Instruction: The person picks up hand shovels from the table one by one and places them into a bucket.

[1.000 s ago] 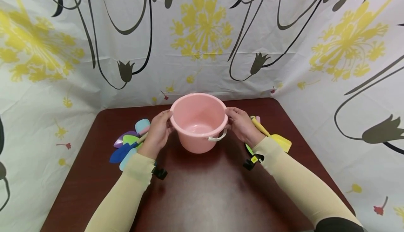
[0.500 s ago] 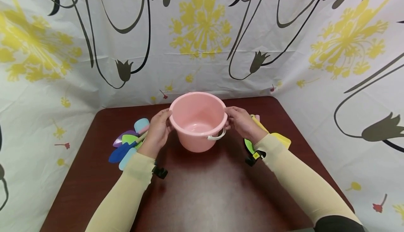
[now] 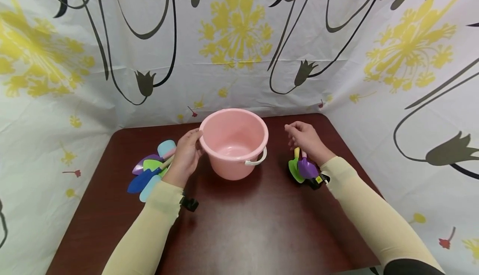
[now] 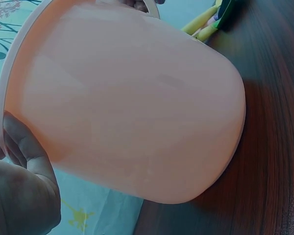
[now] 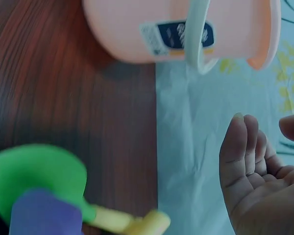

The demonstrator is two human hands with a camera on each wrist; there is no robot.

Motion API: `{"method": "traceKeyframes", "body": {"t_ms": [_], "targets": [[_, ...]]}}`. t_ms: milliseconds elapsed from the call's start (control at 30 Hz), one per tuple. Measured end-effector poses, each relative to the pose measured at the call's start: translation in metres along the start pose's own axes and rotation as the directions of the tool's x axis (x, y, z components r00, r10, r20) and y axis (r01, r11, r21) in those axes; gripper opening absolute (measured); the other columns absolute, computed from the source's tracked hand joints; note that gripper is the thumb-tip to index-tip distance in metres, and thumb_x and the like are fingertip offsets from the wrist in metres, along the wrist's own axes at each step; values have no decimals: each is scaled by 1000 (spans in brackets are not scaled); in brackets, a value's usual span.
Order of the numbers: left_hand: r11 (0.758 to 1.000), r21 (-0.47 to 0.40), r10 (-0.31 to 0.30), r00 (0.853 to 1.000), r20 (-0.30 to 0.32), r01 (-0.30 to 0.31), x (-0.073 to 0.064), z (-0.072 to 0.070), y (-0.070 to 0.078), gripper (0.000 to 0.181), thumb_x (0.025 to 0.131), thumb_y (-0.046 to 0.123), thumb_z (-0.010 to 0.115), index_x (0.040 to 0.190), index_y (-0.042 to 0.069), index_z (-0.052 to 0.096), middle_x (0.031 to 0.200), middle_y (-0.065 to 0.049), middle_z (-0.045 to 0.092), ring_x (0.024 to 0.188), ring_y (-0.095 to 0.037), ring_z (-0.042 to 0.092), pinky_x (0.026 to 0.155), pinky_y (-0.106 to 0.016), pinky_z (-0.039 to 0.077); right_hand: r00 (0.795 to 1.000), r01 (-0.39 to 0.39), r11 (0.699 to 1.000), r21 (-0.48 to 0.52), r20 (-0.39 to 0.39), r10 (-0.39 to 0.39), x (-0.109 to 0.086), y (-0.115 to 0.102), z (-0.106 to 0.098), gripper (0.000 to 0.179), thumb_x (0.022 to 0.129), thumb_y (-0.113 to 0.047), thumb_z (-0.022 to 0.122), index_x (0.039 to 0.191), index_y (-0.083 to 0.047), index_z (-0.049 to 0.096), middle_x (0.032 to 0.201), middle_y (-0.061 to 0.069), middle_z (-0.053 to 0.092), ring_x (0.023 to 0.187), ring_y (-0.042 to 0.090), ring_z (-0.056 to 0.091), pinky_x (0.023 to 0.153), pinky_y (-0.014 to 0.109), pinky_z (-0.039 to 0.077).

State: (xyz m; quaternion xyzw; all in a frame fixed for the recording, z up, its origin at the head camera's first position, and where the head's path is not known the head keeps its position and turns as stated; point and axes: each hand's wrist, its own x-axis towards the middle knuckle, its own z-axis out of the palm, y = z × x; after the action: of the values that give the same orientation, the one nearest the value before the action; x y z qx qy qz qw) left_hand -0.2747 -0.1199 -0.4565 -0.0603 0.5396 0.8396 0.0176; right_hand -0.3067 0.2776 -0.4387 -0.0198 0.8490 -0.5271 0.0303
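A pink plastic bucket (image 3: 233,162) with a white handle (image 3: 258,158) stands upright at the back middle of the table. My left hand (image 3: 186,154) grips its rim on the left side; in the left wrist view, fingers (image 4: 27,144) lie against the outer wall under the rim. To the right of the bucket, my right hand (image 3: 304,137) is apart from it and holds nothing, fingers loosely bent. Just below that hand lie a green toy shovel (image 3: 295,170) and a purple toy shovel (image 3: 307,169), partly covered by the wrist.
At the left lies a pile of toy shovels, among them a blue one (image 3: 141,182), a light blue one (image 3: 149,188) and a lime green one (image 3: 151,165). Patterned white cloth (image 3: 235,87) hangs behind and beside the dark wooden table (image 3: 239,225).
My right hand has let go of the bucket's rim and moved right, above the shovels. The left hand keeps its grip, and the bucket stays in place.
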Motion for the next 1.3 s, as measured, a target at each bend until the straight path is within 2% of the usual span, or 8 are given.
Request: {"method": "traceKeyframes", "body": {"t_ms": [167, 233, 400, 600, 800, 967, 1200, 1300], "targets": [[1000, -26, 12, 1000, 16, -11, 0, 0, 1, 35, 116, 24, 60, 138, -2, 61, 131, -17, 62, 101, -23, 64, 76, -23, 57, 1000, 23, 995, -97, -8, -24, -4, 10, -12, 41, 115, -43, 58, 118, -3, 65, 99, 23, 67, 84, 40, 69, 68, 39, 63], [1000, -25, 11, 1000, 19, -11, 0, -1, 0, 36, 116, 25, 60, 139, -2, 61, 131, -16, 62, 101, -22, 64, 76, -23, 57, 999, 35, 988, -150, -9, -37, -5, 16, -17, 44, 115, -45, 57, 123, -2, 65, 100, 21, 68, 83, 37, 70, 70, 41, 63], [1000, -28, 8, 1000, 18, -8, 0, -1, -1, 33, 115, 26, 62, 136, 0, 63, 128, -14, 63, 100, -21, 64, 77, -23, 57, 996, 71, 942, -327, -24, -83, -1, 35, -28, 46, 115, -47, 56, 126, -3, 65, 109, 21, 71, 82, 28, 74, 74, 42, 61], [1000, -22, 6, 1000, 21, -5, -1, -1, 0, 32, 115, 27, 62, 135, 2, 65, 128, -12, 64, 100, -21, 63, 78, -23, 57, 991, 81, 889, -451, -54, -118, 9, 52, -31, 34, 114, -37, 62, 122, -4, 64, 108, 20, 70, 90, 36, 67, 78, 48, 55], [1000, -27, 4, 1000, 24, -3, -1, -1, 0, 31, 115, 26, 62, 134, 2, 65, 125, -10, 65, 97, -19, 63, 77, -22, 57, 993, 92, 844, -528, -11, -116, 19, 62, -31, 43, 111, -30, 63, 135, 5, 59, 131, 25, 59, 112, 42, 63, 97, 61, 53], [999, -45, 8, 1000, 14, -7, -2, -3, 1, 26, 115, 25, 62, 130, 4, 65, 123, -11, 64, 96, -20, 63, 76, -23, 56, 996, 84, 817, -570, 46, -70, 28, 69, -28, 50, 111, -28, 65, 143, 8, 52, 143, 29, 52, 123, 45, 61, 103, 63, 51], [999, -52, 6, 1000, 16, -6, 0, -3, 0, 27, 114, 25, 63, 130, 4, 65, 122, -9, 64, 96, -20, 62, 76, -23, 56, 995, 90, 812, -577, 93, -44, 35, 80, -28, 53, 109, -25, 69, 144, 10, 49, 139, 30, 56, 96, 40, 71, 96, 59, 55], [998, -64, 10, 1000, 19, -9, 2, -3, -1, 28, 114, 25, 63, 131, 3, 65, 122, -10, 64, 95, -20, 62, 75, -23, 56, 994, 100, 802, -588, 100, -51, 36, 83, -30, 50, 108, -23, 68, 140, 10, 49, 128, 29, 61, 99, 38, 68, 90, 58, 55]]}}
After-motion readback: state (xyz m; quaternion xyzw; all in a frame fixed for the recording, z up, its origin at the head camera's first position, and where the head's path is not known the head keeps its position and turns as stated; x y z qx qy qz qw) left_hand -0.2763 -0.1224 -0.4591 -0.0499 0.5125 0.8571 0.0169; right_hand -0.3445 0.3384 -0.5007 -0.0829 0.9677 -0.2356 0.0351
